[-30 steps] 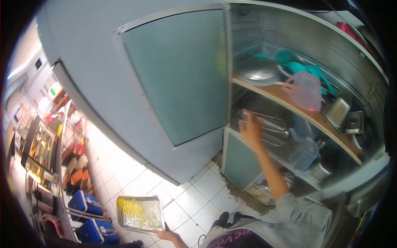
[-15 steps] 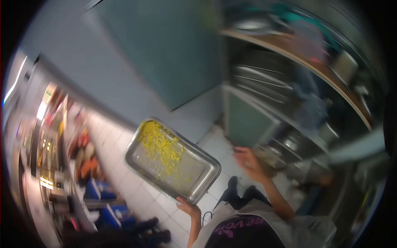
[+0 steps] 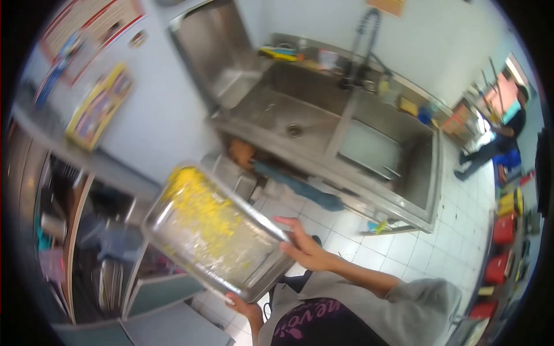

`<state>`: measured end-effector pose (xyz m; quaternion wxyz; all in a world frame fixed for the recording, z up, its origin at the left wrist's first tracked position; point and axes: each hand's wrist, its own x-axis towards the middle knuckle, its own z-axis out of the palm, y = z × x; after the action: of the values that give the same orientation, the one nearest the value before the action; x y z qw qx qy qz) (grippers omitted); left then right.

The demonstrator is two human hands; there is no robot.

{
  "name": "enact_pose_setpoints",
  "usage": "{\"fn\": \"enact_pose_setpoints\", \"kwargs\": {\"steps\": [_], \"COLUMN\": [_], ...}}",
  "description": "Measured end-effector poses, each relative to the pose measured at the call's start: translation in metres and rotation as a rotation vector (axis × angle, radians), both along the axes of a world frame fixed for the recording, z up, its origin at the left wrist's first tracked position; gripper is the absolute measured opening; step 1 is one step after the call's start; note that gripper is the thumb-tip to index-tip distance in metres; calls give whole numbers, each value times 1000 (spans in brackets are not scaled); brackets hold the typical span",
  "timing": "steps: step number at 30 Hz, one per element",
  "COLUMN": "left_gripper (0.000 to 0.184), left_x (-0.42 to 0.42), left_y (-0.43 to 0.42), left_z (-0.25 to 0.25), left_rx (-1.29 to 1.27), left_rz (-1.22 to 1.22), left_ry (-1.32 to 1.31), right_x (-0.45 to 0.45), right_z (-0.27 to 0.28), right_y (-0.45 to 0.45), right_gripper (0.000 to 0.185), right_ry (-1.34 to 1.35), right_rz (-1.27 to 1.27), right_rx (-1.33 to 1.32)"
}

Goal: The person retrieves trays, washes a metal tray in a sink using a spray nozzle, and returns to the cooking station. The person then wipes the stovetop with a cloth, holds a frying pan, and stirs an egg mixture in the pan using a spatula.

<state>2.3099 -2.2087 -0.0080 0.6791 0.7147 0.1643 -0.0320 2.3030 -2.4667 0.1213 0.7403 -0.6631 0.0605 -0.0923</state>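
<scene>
A rectangular metal tray (image 3: 248,271) with yellow bits spread over its upper left part is tilted in front of my body. My left hand (image 3: 245,308) grips its lower edge, near the bottom corner. At the tray's right corner is my right hand (image 3: 303,248), its thumb and fingers apart around the rim; the fingers look spread and whether they press on the metal is hard to tell.
Ahead stands a double steel sink (image 3: 306,151) with a coiled tap (image 3: 360,49); a flat pan (image 3: 369,149) lies in its right basin. An open shelf cabinet (image 3: 78,242) is at left. Another person (image 3: 508,132) stands far right, near red containers (image 3: 499,268).
The view has swung from the cabinet to the sink. My right hand has come away from the cabinet shelf to the tray's corner. The tray has risen closer, still in my left hand.
</scene>
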Motion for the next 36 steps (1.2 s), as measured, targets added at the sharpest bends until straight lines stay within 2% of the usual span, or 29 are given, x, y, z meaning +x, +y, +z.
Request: {"fn": "enact_pose_setpoints", "kwargs": {"steps": [2, 3, 4, 5, 6, 7, 8, 9, 11, 12, 13, 14, 15, 16, 18, 19, 20, 22, 24, 28, 30, 31, 33, 35, 36], "left_gripper": [64, 64, 60, 56, 56, 53, 52, 48, 47, 45, 45, 44, 42, 41, 41, 41, 41, 42, 42, 40, 42, 42, 41, 41, 40], "left_x": [2, 3, 3, 6, 3, 1, -1, 4, 10, 16, 23, 28, 28, 28, 40, 49, 52, 60, 65, 80, 87, 89, 92, 93, 93], "left_y": [-47, -66, -84, -100, -129, -164, -193, -213, -256, -271, -292, -319, -341, -371, -418, -434, -451, -491, -517, -552, -564, -566, -576, -588, -586], "left_z": [26, 26, 18, 32, 37, 64, 78, 72, 74, 74, 48, 50, 55, 87, 72, 63, 58, 52, 38, 17, 31, 27, 36, 6, -11], "left_rx": [519, 516, 320, 120, 121, -82, -280, -203, -169, -144, -170, -195, -260, -326, -365, -409, -409, -345, -356, -333, -342, -321, -269, -324, -375], "left_rz": [-467, -508, -557, -599, -632, -633, -619, -787, -904, -998, -1112, -1223, -1227, -1226, -1322, -1413, -1418, -1422, -1447, -1482, -1480, -1458, -1377, -1378, -1389], "left_ry": [-252, -272, -254, -218, -221, 24, 274, 189, 266, 347, 320, 294, 431, 565, 647, 734, 723, 826, 854, 950, 912, 914, 935, 932, 926], "right_x": [-42, -63, -83, -97, -110, -121, -132, -142, -156, -159, -162, -160, -158, -157, -161, -157, -140, -91, -41, 55, 86, 99, 115, 121, 118], "right_z": [10, 17, 25, 35, 31, 27, 22, 15, 3, -2, -9, -7, 1, -4, -32, -51, -38, -5, -32, -57, -68, -74, -98, -116, -121], "right_y": [-32, -42, -50, -51, -66, -78, -91, -102, -122, -132, -145, -157, -172, -189, -229, -242, -262, -330, -403, -528, -562, -578, -590, -589, -590], "right_gripper": [52, 51, 50, 50, 49, 47, 47, 47, 45, 45, 45, 45, 45, 45, 48, 48, 48, 47, 46, 48, 47, 46, 44, 42, 42], "right_ry": [54, 104, 160, 165, 177, 194, 200, 227, 282, 283, 305, 327, 328, 323, 667, 662, 651, 479, 146, 78, 118, 161, 136, 102, 112], "right_rz": [-129, -283, -431, -465, -605, -740, -765, -835, -974, -995, -1025, -1050, -1101, -1109, -1101, -1161, -1167, -1028, -964, -1126, -1116, -1111, -1075, -1054, -1044], "right_rx": [-5, -74, -138, -135, -264, -395, -393, -323, -197, -202, -204, -203, -123, -123, -120, -558, -561, -837, -598, -613, -562, -502, -577, -734, -718]}}
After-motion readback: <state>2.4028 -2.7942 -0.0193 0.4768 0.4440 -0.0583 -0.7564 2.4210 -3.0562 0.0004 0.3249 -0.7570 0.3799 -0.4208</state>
